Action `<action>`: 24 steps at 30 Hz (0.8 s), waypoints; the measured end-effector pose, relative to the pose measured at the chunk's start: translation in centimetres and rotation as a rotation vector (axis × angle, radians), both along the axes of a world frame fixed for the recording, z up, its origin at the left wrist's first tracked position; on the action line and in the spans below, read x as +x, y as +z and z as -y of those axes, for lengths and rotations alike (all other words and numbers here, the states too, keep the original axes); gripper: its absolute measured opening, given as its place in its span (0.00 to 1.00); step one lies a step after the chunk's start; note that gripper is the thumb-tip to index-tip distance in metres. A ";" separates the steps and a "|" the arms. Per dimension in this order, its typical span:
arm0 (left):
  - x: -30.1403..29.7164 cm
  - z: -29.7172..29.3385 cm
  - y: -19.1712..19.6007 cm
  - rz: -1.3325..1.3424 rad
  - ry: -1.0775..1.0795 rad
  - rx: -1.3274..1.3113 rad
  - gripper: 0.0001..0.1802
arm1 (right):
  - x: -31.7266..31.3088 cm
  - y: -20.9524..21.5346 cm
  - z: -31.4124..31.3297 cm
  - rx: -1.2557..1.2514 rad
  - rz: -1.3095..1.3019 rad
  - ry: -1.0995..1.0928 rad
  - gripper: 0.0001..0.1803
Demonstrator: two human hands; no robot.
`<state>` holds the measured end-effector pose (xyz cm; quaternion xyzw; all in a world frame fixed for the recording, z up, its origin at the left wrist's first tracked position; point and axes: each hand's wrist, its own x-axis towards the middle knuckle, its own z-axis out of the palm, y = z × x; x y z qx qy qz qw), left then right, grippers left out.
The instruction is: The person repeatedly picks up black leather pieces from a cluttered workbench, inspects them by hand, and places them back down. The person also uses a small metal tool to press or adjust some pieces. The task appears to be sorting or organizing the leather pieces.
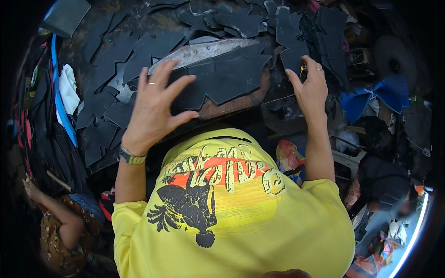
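My left hand (160, 97) is open, fingers spread, over the left end of a large black cut sheet piece (227, 76). The piece has a notched outline and lies on a brown board (236, 104); whether my fingertips touch it cannot be made out. My right hand (309, 85) is at the right, its fingers bent around a small yellow-and-black thing (303, 71) that is mostly hidden. Beyond that hand's fingers lies an upright-pointing black piece (289, 37), next to a bunch of further black pieces (327, 41).
Many black cut pieces (153, 48) overlap across the table. A grey box (66, 16) stands at the far left, near blue and white strips (60, 88). Blue sheet material (382, 95) lies at right. Another person's arm (65, 220) shows at lower left.
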<state>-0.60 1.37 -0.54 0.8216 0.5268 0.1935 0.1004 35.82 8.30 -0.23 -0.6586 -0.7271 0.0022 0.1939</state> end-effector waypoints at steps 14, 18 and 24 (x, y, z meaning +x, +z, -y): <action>3.1 -2.5 -0.8 0.043 -0.034 -0.074 0.44 | 2.0 -3.6 -5.7 0.013 -0.581 -0.170 0.45; 3.7 -2.9 -1.2 0.063 -0.047 -0.088 0.44 | 2.9 -2.9 -6.8 0.056 -1.074 -0.047 0.32; 3.7 -3.2 -1.3 0.088 -0.052 -0.075 0.43 | 4.7 -0.8 -11.1 0.151 -1.200 -0.009 0.28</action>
